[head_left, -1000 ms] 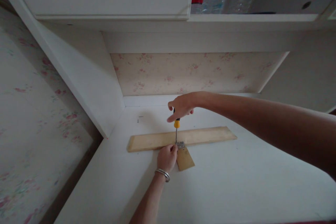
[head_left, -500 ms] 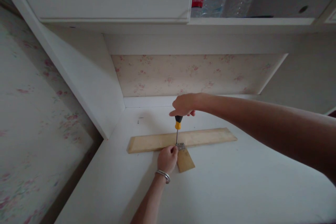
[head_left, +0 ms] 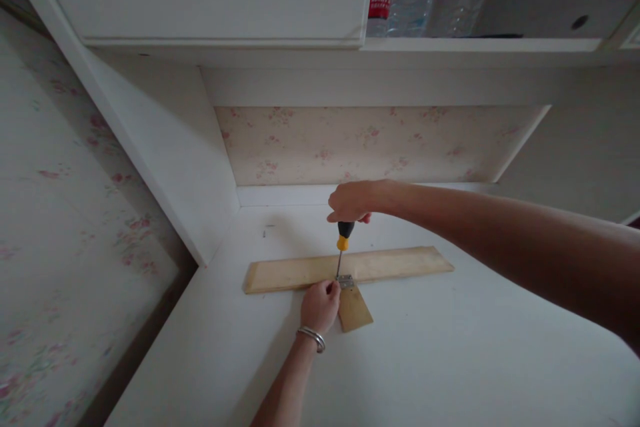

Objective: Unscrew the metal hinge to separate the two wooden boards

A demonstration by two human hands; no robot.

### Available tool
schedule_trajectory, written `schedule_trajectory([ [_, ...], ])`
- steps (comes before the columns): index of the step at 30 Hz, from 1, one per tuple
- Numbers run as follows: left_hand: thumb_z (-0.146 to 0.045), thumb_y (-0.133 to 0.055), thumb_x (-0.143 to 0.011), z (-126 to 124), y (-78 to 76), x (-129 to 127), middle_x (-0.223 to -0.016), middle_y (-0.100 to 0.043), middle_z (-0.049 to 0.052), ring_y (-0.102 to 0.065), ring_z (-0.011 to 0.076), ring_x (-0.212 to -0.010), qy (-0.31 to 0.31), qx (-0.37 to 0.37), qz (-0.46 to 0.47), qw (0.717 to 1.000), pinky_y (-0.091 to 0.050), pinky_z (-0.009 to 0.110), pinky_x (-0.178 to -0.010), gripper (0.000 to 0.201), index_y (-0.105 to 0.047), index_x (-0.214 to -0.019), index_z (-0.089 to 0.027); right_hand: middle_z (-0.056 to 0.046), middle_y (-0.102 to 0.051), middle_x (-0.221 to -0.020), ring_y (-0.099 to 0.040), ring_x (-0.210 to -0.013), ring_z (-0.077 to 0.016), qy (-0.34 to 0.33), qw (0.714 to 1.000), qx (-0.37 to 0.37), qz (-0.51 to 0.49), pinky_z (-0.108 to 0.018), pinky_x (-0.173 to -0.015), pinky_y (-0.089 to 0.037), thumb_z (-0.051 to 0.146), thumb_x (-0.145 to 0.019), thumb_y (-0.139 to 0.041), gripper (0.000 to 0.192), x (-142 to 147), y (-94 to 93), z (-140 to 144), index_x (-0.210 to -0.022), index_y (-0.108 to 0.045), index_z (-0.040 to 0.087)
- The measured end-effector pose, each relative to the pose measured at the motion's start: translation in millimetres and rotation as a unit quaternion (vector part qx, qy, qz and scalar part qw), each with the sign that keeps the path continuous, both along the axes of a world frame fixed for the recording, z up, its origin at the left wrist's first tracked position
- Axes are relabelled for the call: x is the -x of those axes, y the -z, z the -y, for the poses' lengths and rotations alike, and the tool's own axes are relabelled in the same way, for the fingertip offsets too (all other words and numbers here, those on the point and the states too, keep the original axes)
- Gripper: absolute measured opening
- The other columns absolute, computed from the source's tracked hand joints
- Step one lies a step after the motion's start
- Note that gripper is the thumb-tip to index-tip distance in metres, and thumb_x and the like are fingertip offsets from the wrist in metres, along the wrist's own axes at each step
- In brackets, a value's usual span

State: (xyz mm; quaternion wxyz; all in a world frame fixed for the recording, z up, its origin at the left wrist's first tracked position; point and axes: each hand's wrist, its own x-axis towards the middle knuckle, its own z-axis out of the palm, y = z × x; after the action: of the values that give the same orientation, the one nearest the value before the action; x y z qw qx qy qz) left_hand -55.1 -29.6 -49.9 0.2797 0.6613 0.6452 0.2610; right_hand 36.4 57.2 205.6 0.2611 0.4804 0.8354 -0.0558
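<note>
My right hand (head_left: 351, 201) is wrapped round the top of a screwdriver (head_left: 343, 242) with a black and yellow handle. Its shaft points down, leaning slightly, and the tip meets the left side of a small metal hinge (head_left: 345, 281). The hinge lies where a long, pale wooden board (head_left: 400, 263) meets a short wooden piece (head_left: 355, 310). My left hand (head_left: 320, 305), a silver bangle on its wrist, is closed in a pinch beside the hinge, right by the screwdriver tip. Whatever its fingertips hold is too small to make out.
Both wooden pieces lie on a white tabletop (head_left: 430, 360). Small dark bits, perhaps screws (head_left: 265, 234), lie behind the board. A white side panel (head_left: 165, 147) stands at the left. Overhead, a cabinet shelf holds plastic bottles (head_left: 410, 7).
The screwdriver's handle has tipped slightly to the right, while its tip stays at the hinge. My left hand keeps its pinch in the same place. The whole view has shifted a little.
</note>
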Motion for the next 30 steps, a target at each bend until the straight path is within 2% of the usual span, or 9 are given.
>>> schedule_trajectory([
  [3, -0.043, -0.032, -0.088, -0.5, 2.1, 0.3, -0.074, -0.066, 0.005, -0.057, 0.0139, -0.065, -0.001, 0.003, 0.0, 1.0, -0.031, 0.022, -0.056, 0.043, -0.065, -0.076, -0.017, -0.006, -0.065, -0.072, -0.057, -0.052, -0.015, -0.046, 0.998, 0.015, -0.038, -0.029, -0.055, -0.039, 0.039, -0.074, -0.054, 0.039, -7.0, -0.3, -7.3, -0.102, -0.059, 0.013],
  [8, -0.042, -0.032, -0.088, -1.1, 6.0, -0.1, -0.073, -0.066, 0.005, -0.057, 0.0133, -0.065, 0.001, 0.0, 0.01, 1.0, -0.031, 0.022, -0.057, 0.043, -0.065, -0.078, -0.017, -0.007, -0.064, -0.097, -0.059, -0.076, -0.0192, -0.155, 0.981, -0.009, -0.112, -0.026, -0.059, -0.039, 0.039, -0.058, -0.07, 0.065, -14.1, 0.8, -10.2, -0.116, -0.05, 0.019],
  [11, -0.042, -0.032, -0.087, -1.0, 6.1, -0.4, -0.072, -0.066, 0.004, -0.056, 0.013, -0.064, -0.001, -0.003, 0.015, 1.0, -0.03, 0.022, -0.056, 0.042, -0.065, -0.076, -0.017, -0.01, -0.065, -0.09, -0.06, -0.066, -0.0187, -0.049, 0.995, -0.007, -0.088, -0.029, -0.058, -0.04, 0.058, -0.067, -0.057, 0.063, -7.8, 2.2, -6.0, -0.113, -0.053, 0.015],
  [14, -0.042, -0.033, -0.087, -0.9, 5.8, -0.1, -0.071, -0.065, 0.004, -0.056, 0.0128, -0.063, -0.006, -0.006, 0.018, 1.0, -0.029, 0.022, -0.054, 0.042, -0.065, -0.074, -0.017, -0.011, -0.063, -0.068, -0.057, -0.052, -0.0175, 0.038, 0.999, 0.009, -0.006, -0.032, -0.056, -0.04, 0.063, -0.077, -0.039, 0.06, -3.0, 3.1, -5.7, -0.087, -0.063, 0.009],
  [18, -0.041, -0.034, -0.087, -0.9, 5.1, 0.4, -0.072, -0.065, 0.004, -0.055, 0.013, -0.064, -0.007, -0.007, 0.017, 1.0, -0.029, 0.022, -0.055, 0.041, -0.064, -0.074, -0.017, -0.007, -0.064, -0.071, -0.057, -0.056, -0.0158, -0.06, 0.997, 0.027, -0.05, -0.029, -0.055, -0.039, 0.048, -0.071, -0.057, 0.044, -6.9, 1.5, -9.5, -0.099, -0.061, 0.013],
  [20, -0.041, -0.034, -0.087, -0.6, 3.9, 0.4, -0.072, -0.065, 0.004, -0.055, 0.0131, -0.064, -0.004, -0.006, 0.017, 1.0, -0.029, 0.022, -0.055, 0.041, -0.064, -0.074, -0.017, -0.006, -0.064, -0.082, -0.057, -0.059, -0.0151, -0.088, 0.993, 0.012, -0.079, -0.027, -0.055, -0.039, 0.043, -0.063, -0.067, 0.057, -8.5, -0.3, -8.5, -0.112, -0.053, 0.018],
  [25, -0.043, -0.033, -0.088, 0.6, 0.3, 0.2, -0.074, -0.066, 0.005, -0.056, 0.0138, -0.066, -0.002, 0.007, 0.009, 1.0, -0.029, 0.022, -0.055, 0.042, -0.063, -0.074, -0.017, -0.009, -0.063, -0.074, -0.057, -0.051, -0.0164, 0.029, 0.999, 0.011, -0.017, -0.031, -0.053, -0.041, 0.064, -0.073, -0.045, 0.061, -1.1, -1.6, -0.2, -0.098, -0.06, 0.011],
  [27, -0.043, -0.033, -0.088, 0.7, 0.0, 0.2, -0.075, -0.066, 0.005, -0.057, 0.014, -0.067, -0.004, 0.011, 0.012, 1.0, -0.03, 0.022, -0.056, 0.042, -0.064, -0.076, -0.017, -0.009, -0.061, -0.066, -0.057, -0.051, -0.017, 0.025, 1.0, 0.009, 0.002, -0.032, -0.054, -0.042, 0.06, -0.078, -0.039, 0.055, 0.5, -0.5, 0.0, -0.081, -0.063, 0.01],
  [30, -0.042, -0.033, -0.088, 0.6, 0.5, 0.3, -0.073, -0.066, 0.005, -0.057, 0.014, -0.067, 0.002, 0.009, 0.026, 1.0, -0.031, 0.022, -0.057, 0.041, -0.064, -0.075, -0.017, -0.006, -0.062, -0.07, -0.056, -0.053, -0.0154, -0.026, 0.998, 0.034, -0.038, -0.028, -0.051, -0.041, 0.043, -0.075, -0.052, 0.035, -3.4, 0.0, -2.7, -0.092, -0.059, 0.014],
])
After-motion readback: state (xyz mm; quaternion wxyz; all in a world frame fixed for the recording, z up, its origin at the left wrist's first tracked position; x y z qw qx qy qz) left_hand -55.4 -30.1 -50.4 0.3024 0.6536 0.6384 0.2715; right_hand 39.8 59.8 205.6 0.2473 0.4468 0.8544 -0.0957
